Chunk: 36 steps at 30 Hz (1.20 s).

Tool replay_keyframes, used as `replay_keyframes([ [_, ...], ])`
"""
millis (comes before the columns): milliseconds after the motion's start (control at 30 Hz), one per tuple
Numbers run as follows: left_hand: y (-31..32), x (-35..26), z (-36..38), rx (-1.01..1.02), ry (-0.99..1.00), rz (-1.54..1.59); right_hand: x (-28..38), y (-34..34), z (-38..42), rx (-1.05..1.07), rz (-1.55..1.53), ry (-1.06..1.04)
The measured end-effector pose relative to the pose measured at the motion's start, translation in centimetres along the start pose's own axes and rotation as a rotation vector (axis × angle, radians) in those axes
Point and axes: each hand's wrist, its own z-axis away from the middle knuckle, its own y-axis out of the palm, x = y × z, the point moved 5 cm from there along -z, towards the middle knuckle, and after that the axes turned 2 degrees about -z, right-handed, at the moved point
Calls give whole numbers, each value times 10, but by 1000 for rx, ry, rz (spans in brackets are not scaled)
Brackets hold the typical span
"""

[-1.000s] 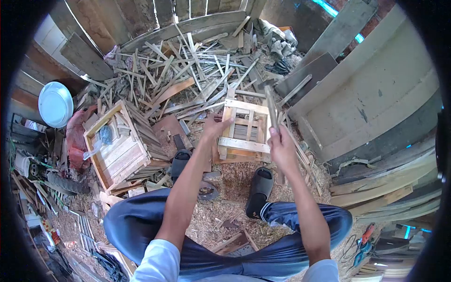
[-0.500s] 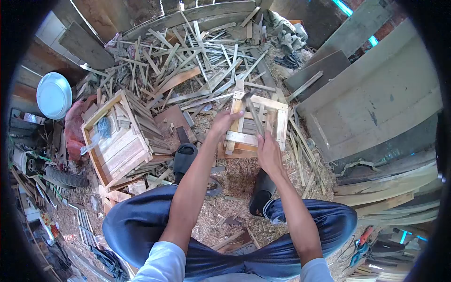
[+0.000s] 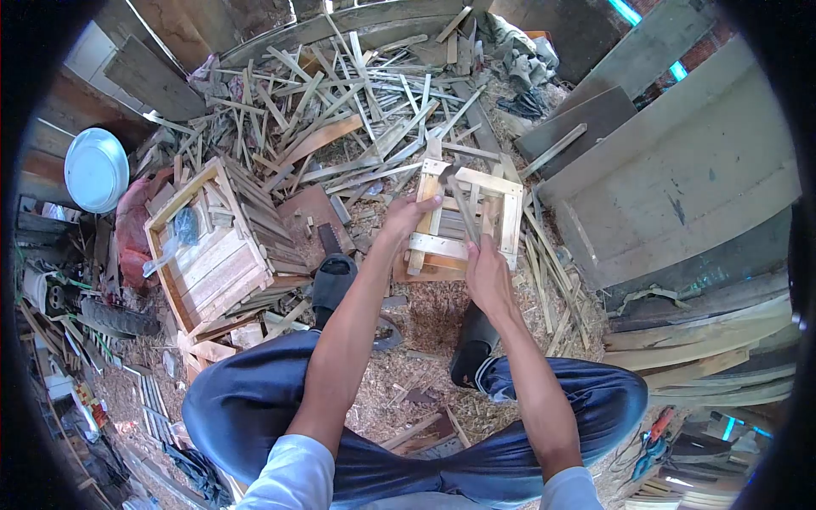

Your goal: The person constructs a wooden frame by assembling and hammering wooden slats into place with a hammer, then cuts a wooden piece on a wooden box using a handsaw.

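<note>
Head view: a person sits low on the ground and works on a small wooden crate, seen from above.
Legs: dark trousers spread wide at the bottom, with a black slipper [image 3: 333,285] on one foot and another slipper [image 3: 470,344] on the other, both on sawdust.
Right hand: the right hand [image 3: 486,274] is closed around the handle of a hammer [image 3: 460,206]. A second ago it was lifted high with the hammer up in the air. Now it is down low, and the hammer head sits at the top left corner of the crate.
Left hand: the left hand [image 3: 406,217] is partly open. Its fingers press on the left side of the crate to keep it from moving. It has stayed on that side the whole time.
Crate: the crate [image 3: 466,223] stands on the ground just past the feet, between the two hands. It has hardly moved.
What this means: it looks like a hit has just landed on the corner slat. I cannot see a nail.
Left side: a bigger box [image 3: 212,246] stands well apart from the crate, with a white bowl [image 3: 96,169] further left.
Far back: a big pile of slats [image 3: 340,102] lies behind the crate.
Right side: wide grey boards [image 3: 680,178] lean there.
</note>
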Motion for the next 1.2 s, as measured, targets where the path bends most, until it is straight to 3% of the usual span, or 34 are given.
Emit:
replay_keyframes([
  [233,-3,6,-5,-42,-20,-58,2,-1,0,50,-39,80],
  [533,-7,10,-8,86,55,-7,-10,-6,6,25,-96,146],
  [633,-8,14,-14,93,79,-152,-22,-17,8,-33,-141,196],
  [700,-9,8,-9,-150,236,-184,-34,-25,9,-97,-177,202],
  [733,-1,8,-5,-141,236,-185,-40,-28,9,-105,-174,207],
  [800,10,-25,33,-797,808,-940,-48,-32,10,-105,-216,240],
  [867,34,-39,53,-737,930,-947,-42,-39,12,-121,-195,227],
  [933,64,-27,46,-365,742,-1080,-39,-41,15,-136,-174,217],
  [1000,78,-19,52,-386,766,-1183,-39,-39,15,-113,-112,188],
  [1067,85,-11,49,-343,644,-1406,-41,-36,15,-97,-93,177],
  [1200,82,-8,38,-256,553,-1482,-40,-35,19,-84,-92,133],
])
